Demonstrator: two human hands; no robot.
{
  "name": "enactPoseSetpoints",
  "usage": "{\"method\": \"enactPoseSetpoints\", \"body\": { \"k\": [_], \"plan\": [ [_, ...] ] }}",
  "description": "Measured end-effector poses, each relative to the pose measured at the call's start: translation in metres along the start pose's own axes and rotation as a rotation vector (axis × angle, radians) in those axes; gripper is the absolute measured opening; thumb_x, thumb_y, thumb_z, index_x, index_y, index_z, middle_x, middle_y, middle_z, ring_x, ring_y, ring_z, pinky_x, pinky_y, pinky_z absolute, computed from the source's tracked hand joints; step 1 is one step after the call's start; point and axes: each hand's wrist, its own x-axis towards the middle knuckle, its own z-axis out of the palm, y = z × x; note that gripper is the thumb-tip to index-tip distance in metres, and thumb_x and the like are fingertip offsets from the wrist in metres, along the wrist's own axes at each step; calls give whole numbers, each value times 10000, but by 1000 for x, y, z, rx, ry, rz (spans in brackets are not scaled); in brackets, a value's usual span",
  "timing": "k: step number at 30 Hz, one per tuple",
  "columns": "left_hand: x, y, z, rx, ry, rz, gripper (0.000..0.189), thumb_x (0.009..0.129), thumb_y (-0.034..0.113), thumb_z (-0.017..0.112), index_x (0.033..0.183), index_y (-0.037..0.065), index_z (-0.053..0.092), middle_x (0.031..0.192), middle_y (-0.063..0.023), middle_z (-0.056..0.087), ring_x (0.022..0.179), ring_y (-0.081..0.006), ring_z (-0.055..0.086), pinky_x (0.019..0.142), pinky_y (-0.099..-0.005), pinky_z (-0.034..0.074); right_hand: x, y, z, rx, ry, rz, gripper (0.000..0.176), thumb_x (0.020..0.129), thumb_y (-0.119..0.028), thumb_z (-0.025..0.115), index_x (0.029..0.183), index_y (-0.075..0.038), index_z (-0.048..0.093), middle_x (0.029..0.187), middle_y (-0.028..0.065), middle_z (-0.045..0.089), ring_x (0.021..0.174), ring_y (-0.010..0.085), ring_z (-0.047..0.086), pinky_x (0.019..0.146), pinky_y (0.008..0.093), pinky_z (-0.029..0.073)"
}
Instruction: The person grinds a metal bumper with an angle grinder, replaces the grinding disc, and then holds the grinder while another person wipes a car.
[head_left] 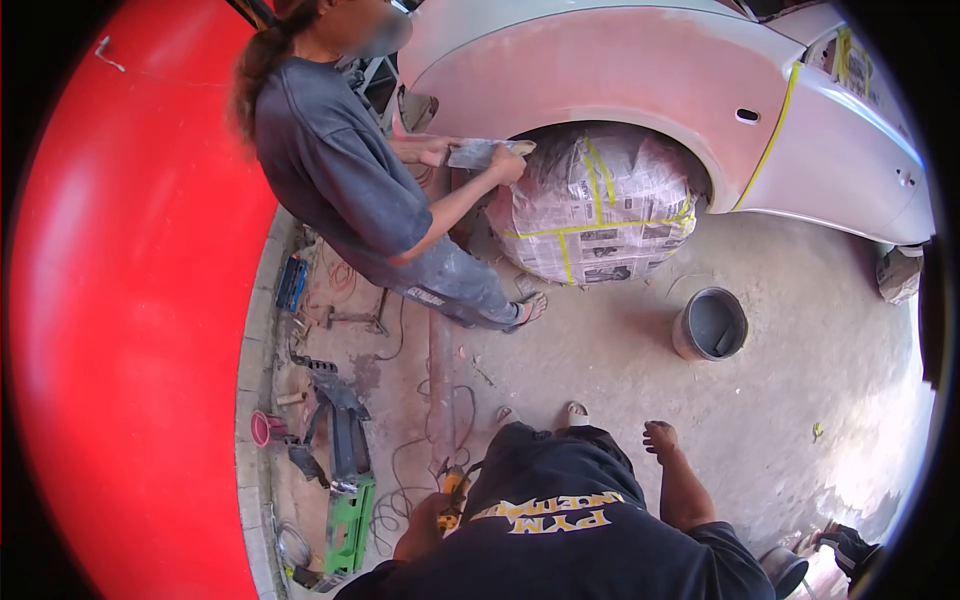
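At the bottom left my left hand is closed around a yellow and black power tool, held low beside my dark shirt. Its working end is hard to make out. My right hand hangs in the air on the other side of my body, holding nothing, with its fingers loosely apart. It touches nothing; a round bucket with dark contents stands on the floor ahead of it.
At the upper left a co-worker holds a greyish flat piece beside a car fender. Newspaper and yellow tape cover the wheel. Cables, tools and a green-and-black object lie left. A red panel fills the far left.
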Motion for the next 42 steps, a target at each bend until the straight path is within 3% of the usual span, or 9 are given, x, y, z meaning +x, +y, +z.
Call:
{"method": "enactPoseSetpoints", "body": {
  "k": [2,5,8,14,17,20,26,35,42],
  "plan": [
    [38,-24,9,-148,1,-74,284,761,226,682,954,21,714,877,-112,692,790,-211,654,709,-366,477,-7,8,-2,-14,6,44,443,915,-324,580,1281,-74,559,1086,118,645,876,257,635,726,411,514],
    [116,-67,14,-128,-36,-166,434,758,418,813,923,34,694,809,-81,668,664,-214,641,600,-375,490,-7,26,-15,-38,34,95,429,915,-313,586,1276,-82,567,1076,122,649,851,254,636,699,408,517],
    [140,-71,20,-179,-9,-123,489,744,448,809,966,25,700,822,-83,672,669,-216,634,616,-374,495,-2,34,-28,-39,60,106,422,910,-309,595,1271,-91,571,1066,122,652,831,250,635,677,403,518],
    [180,-56,24,-91,-37,-57,540,727,455,815,991,0,693,881,-93,686,699,-220,639,621,-377,505,-3,18,-38,10,61,33,457,911,-314,594,1295,-73,542,1096,123,647,854,259,639,717,417,524],
    [142,-18,23,-92,-4,-17,541,734,437,814,1020,-5,691,901,-99,689,725,-234,652,620,-387,511,-6,0,-35,19,41,15,472,913,-311,587,1309,-62,527,1109,129,644,864,265,641,732,424,525],
    [159,-13,23,-43,-42,-129,538,741,415,815,1041,-13,685,902,-108,686,756,-253,658,624,-406,515,-4,-1,-32,22,43,-7,474,915,-311,580,1314,-63,524,1113,133,643,876,267,640,739,427,525],
    [252,-70,24,-103,-111,-30,512,764,427,785,1031,-3,707,909,-99,696,785,-212,657,689,-360,515,-14,10,-40,30,57,32,482,917,-323,569,1319,-62,517,1132,140,635,902,280,636,762,438,519],
    [229,-55,16,143,-76,88,525,796,520,735,1024,47,724,925,-79,704,781,-174,644,727,-329,495,-6,27,-48,9,60,110,439,929,-328,561,1283,-69,533,1131,145,633,885,281,635,747,440,518],
    [206,-48,16,35,-161,63,475,801,482,747,1022,62,728,921,-50,702,780,-163,642,726,-323,496,5,5,-37,24,23,5,452,920,-336,575,1289,-79,532,1079,132,639,851,260,633,706,418,518]
  ]
}}
